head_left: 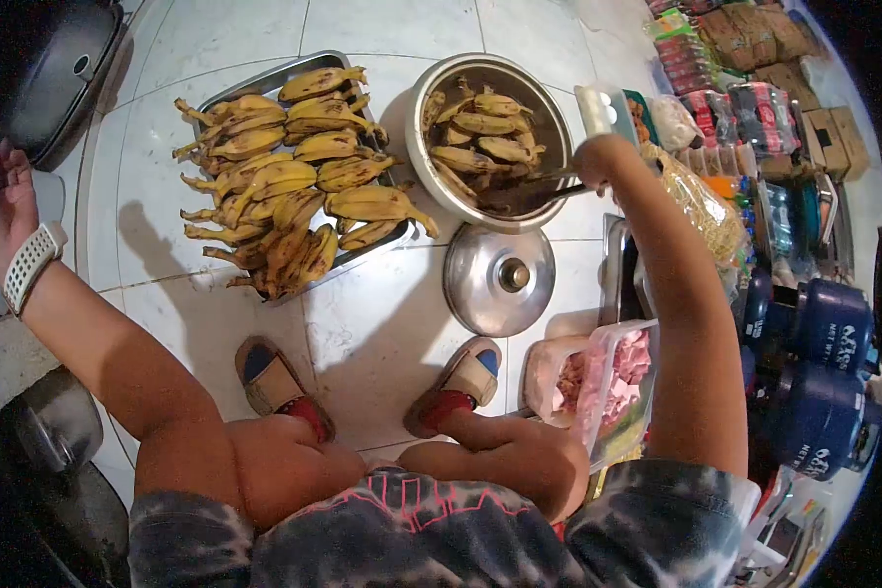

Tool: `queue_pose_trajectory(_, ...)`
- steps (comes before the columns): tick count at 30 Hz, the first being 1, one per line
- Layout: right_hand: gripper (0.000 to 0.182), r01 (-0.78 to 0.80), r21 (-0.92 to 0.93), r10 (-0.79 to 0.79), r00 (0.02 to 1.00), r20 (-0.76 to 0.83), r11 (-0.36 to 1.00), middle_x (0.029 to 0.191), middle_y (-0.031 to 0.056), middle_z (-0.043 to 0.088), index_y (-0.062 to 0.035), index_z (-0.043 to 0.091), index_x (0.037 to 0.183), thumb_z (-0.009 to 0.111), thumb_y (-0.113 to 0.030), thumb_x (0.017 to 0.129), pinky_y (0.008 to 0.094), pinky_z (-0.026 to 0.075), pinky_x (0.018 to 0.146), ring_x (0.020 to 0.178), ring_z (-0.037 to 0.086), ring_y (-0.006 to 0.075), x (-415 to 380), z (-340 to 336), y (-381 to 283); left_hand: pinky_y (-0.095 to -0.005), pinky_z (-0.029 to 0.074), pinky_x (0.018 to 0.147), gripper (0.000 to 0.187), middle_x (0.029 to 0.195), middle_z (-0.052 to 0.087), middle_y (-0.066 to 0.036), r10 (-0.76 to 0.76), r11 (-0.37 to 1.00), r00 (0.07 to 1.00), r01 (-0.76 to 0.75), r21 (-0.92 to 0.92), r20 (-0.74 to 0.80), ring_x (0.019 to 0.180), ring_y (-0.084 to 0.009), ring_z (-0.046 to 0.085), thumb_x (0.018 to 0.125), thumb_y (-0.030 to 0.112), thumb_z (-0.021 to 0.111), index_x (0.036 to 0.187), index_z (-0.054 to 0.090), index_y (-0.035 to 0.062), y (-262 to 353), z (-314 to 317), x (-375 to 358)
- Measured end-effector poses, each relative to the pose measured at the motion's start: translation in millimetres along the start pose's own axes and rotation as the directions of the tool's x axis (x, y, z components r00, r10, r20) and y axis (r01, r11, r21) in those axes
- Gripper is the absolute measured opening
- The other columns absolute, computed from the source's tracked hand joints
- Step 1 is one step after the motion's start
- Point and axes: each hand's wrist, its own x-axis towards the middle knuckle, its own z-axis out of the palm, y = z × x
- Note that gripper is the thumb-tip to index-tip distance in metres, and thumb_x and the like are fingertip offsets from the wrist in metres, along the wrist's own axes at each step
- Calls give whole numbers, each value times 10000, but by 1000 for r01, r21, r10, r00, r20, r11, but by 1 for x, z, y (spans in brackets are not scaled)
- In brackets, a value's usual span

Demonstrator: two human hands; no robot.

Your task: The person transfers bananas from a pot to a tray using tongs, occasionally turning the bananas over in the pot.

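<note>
My right hand (603, 162) is closed around what look like metal tongs (561, 191), which reach over the rim into a round metal pot (416, 147). Several cooked-looking bananas in their skins (490, 124) lie in the pot. To its left, a metal tray (358, 257) is heaped with yellow-brown bananas (279, 178). The pot's lid (480, 284) lies on the floor just below the pot, knob up. My left hand (12, 201) is held out at the far left, fingers apart and holding nothing, beside a pale container (49, 194).
Plastic tubs of pink meat (617, 387) stand by my right knee. Packaged goods (745, 118) and blue gas canisters (823, 372) crowd the right side. A black case-like object (64, 83) is at upper left. My slippered feet rest on the white tiled floor (363, 328).
</note>
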Motion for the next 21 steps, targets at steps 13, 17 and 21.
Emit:
queue_pose_trajectory(13,259,-40,-230,-9,978,-209,972,930,80,529,-81,549,893,554,-158,645,356,409,684,857,509,227,2,-27,-36,-279,388,689,183,853,483,-146,-86,996,996,86,-27,2,796,-212,467,699,-11,454,877,449,-52,-7,-47,40)
queue_pose_trajectory(17,234,220,-234,-222,975,15,947,843,99,545,-9,543,806,560,-181,648,308,429,588,747,536,204,112,25,-13,-282,394,721,190,873,486,-152,-106,994,994,106,-15,-4,834,-216,470,697,-25,461,884,451,-60,-6,-47,43)
queue_pose_trajectory(21,282,66,471,-148,979,141,880,658,91,542,-8,528,708,528,-289,683,259,416,457,542,509,160,58,34,-11,-269,404,691,144,815,488,-129,-113,993,992,114,20,-52,807,-195,475,704,-9,469,843,454,-44,-7,-44,38)
